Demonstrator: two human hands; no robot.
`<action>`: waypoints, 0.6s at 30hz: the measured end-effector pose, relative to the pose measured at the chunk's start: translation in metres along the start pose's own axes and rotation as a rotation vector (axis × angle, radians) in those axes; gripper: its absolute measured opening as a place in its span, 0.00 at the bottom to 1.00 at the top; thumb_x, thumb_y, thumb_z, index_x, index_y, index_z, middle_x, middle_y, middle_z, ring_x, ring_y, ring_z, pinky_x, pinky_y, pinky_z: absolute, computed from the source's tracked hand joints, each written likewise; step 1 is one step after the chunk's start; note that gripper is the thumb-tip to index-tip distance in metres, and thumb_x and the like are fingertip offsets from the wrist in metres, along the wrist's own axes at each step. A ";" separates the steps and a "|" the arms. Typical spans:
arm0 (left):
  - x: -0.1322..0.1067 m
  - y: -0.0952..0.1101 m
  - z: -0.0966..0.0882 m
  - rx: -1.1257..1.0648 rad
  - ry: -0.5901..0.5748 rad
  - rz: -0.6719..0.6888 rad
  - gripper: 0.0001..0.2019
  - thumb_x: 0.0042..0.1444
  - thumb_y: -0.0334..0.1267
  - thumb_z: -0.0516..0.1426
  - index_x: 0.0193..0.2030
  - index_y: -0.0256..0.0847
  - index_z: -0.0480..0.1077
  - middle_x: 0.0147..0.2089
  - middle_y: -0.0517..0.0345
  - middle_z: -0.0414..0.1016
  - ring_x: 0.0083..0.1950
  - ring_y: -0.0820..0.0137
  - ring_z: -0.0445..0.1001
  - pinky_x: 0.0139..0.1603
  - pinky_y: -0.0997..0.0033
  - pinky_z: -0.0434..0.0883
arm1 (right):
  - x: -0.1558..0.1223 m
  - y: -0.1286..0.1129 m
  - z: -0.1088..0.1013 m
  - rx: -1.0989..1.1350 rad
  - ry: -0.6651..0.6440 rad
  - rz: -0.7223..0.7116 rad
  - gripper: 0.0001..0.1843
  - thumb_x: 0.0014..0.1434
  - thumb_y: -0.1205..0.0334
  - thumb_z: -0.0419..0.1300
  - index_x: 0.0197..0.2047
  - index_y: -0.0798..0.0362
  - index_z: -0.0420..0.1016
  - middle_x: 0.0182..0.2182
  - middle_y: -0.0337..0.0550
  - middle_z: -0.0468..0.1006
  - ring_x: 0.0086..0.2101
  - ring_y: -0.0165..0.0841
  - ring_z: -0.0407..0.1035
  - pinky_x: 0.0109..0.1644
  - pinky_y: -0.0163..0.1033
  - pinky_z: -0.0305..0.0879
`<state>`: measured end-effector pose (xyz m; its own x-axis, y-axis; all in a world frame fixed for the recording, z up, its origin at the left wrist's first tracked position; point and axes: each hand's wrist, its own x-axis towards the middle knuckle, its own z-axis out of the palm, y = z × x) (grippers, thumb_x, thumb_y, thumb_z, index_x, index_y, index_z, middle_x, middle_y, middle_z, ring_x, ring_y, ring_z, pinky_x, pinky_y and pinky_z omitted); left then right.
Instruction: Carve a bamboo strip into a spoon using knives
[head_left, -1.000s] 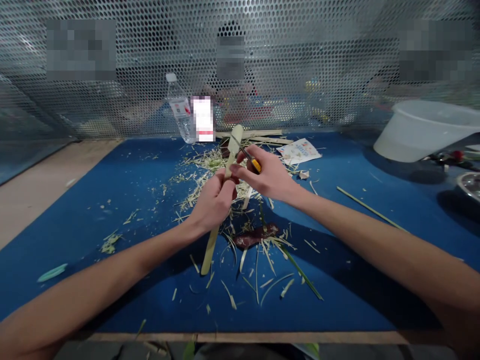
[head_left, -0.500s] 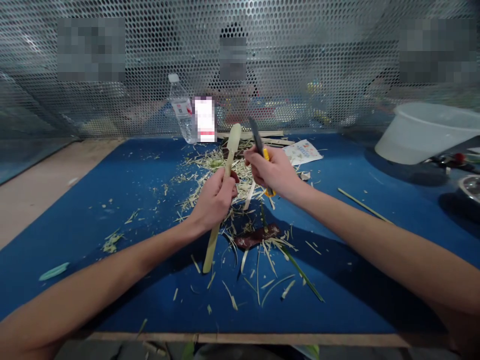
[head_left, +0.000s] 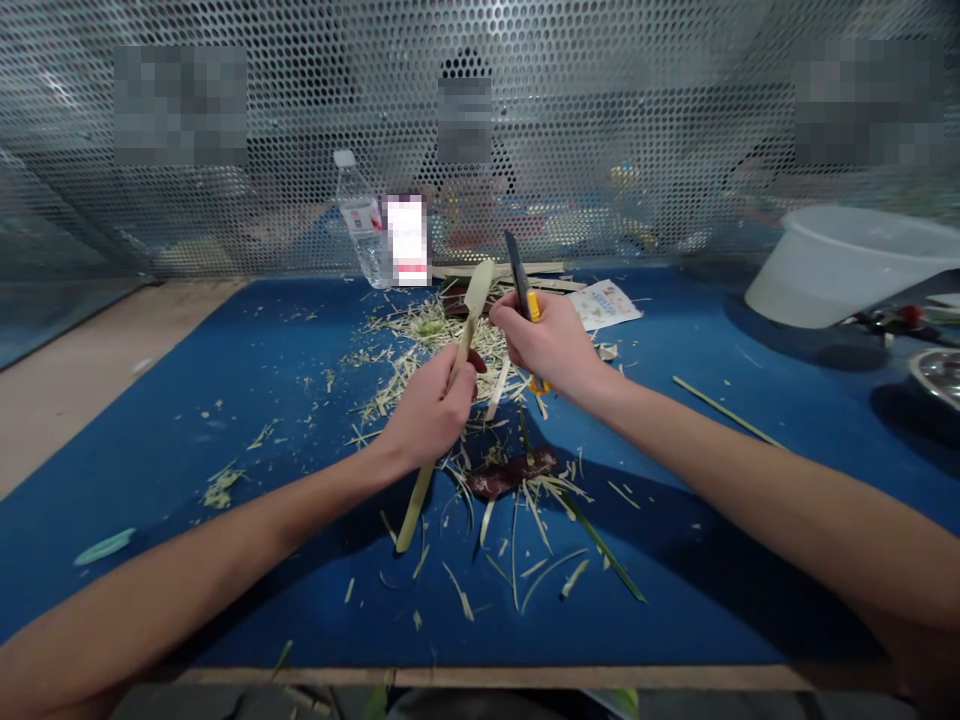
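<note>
My left hand [head_left: 433,408] is closed around the middle of a pale bamboo strip [head_left: 478,290], whose upper end is wider, like a paddle. The strip's lower end slants down toward me above the blue mat. In my right hand [head_left: 551,340] is a yellow-and-black utility knife [head_left: 533,306], blade pointing up and away, a little right of the strip and apart from it. Below both hands lie a dark red-brown piece [head_left: 514,473] dusted with scraps and a pile of pale shavings [head_left: 427,330].
A water bottle [head_left: 361,225] and a phone with a blurred screen [head_left: 407,240] lean at the perforated metal panel [head_left: 300,110]. A white packet [head_left: 606,304] lies behind my right hand. At right stand a white tub [head_left: 817,270] and a metal bowl [head_left: 941,375]. Shavings litter the blue mat [head_left: 247,400].
My left hand has turned the bamboo strip, so its wide end now shows narrower and tilts further right, nearer the knife. The knife has shifted only slightly.
</note>
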<state>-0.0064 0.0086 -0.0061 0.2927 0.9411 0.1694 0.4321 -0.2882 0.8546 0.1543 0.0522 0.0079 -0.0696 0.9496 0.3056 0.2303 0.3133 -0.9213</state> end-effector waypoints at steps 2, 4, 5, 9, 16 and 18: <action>0.000 0.001 0.000 -0.011 -0.001 -0.009 0.09 0.66 0.39 0.46 0.38 0.40 0.63 0.26 0.63 0.62 0.24 0.77 0.58 0.24 0.73 0.56 | 0.000 -0.001 -0.001 -0.006 0.014 -0.031 0.09 0.57 0.59 0.55 0.26 0.50 0.64 0.17 0.32 0.59 0.20 0.26 0.53 0.24 0.37 0.48; -0.001 0.001 0.000 -0.007 -0.012 -0.003 0.08 0.65 0.37 0.46 0.39 0.40 0.64 0.26 0.63 0.62 0.24 0.77 0.58 0.24 0.73 0.55 | 0.000 -0.002 -0.002 -0.027 0.016 -0.077 0.08 0.57 0.58 0.56 0.28 0.51 0.65 0.19 0.32 0.61 0.21 0.26 0.55 0.25 0.37 0.51; -0.001 0.001 0.000 0.003 -0.017 0.002 0.07 0.65 0.36 0.46 0.39 0.40 0.64 0.26 0.63 0.62 0.24 0.77 0.58 0.24 0.73 0.56 | -0.001 -0.002 -0.003 -0.048 0.013 -0.100 0.08 0.57 0.57 0.57 0.29 0.51 0.66 0.20 0.33 0.63 0.23 0.27 0.57 0.27 0.37 0.53; 0.000 0.001 0.001 -0.021 -0.035 -0.018 0.06 0.63 0.35 0.48 0.40 0.40 0.65 0.26 0.64 0.62 0.24 0.77 0.58 0.24 0.74 0.56 | -0.003 -0.001 -0.001 -0.147 -0.027 -0.143 0.09 0.58 0.56 0.58 0.30 0.52 0.67 0.24 0.36 0.68 0.26 0.28 0.60 0.31 0.38 0.56; 0.006 -0.001 -0.001 -0.271 -0.046 -0.058 0.08 0.60 0.33 0.48 0.29 0.41 0.56 0.20 0.69 0.54 0.19 0.80 0.53 0.20 0.75 0.53 | -0.011 0.000 0.005 -0.214 -0.167 -0.196 0.07 0.58 0.57 0.58 0.33 0.51 0.67 0.29 0.37 0.71 0.30 0.29 0.62 0.34 0.39 0.57; 0.006 0.000 -0.001 -0.259 -0.057 -0.043 0.06 0.60 0.33 0.49 0.31 0.41 0.59 0.20 0.69 0.56 0.19 0.80 0.54 0.21 0.76 0.54 | -0.010 -0.001 0.004 -0.226 -0.128 -0.201 0.09 0.59 0.55 0.58 0.32 0.51 0.66 0.29 0.38 0.71 0.30 0.30 0.62 0.34 0.39 0.56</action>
<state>-0.0059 0.0142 -0.0050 0.3291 0.9380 0.1086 0.2144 -0.1862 0.9588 0.1512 0.0423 0.0044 -0.2535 0.8665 0.4300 0.4080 0.4988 -0.7647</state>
